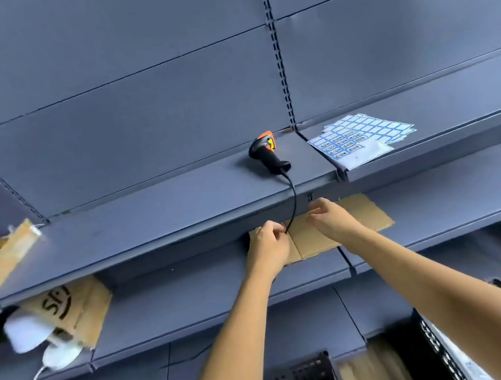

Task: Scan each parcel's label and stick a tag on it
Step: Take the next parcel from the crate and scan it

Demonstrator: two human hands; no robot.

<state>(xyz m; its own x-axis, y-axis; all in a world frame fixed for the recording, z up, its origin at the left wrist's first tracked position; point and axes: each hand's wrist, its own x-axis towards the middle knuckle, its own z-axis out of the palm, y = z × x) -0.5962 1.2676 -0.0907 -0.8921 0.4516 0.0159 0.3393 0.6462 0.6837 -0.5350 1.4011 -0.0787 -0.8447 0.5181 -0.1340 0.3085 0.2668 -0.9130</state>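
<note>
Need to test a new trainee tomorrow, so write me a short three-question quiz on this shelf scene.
1. True or false: a hand holds the scanner.
2. Where do the tag sheets lie? A: left of the scanner. B: right of the scanner. C: on the floor.
3. Fill in: the left hand and right hand reach to a flat piece of ____ on the lower shelf.

Key: 1 false, it lies on the upper shelf with its cable hanging over the edge; 2 B; 3 cardboard.
</note>
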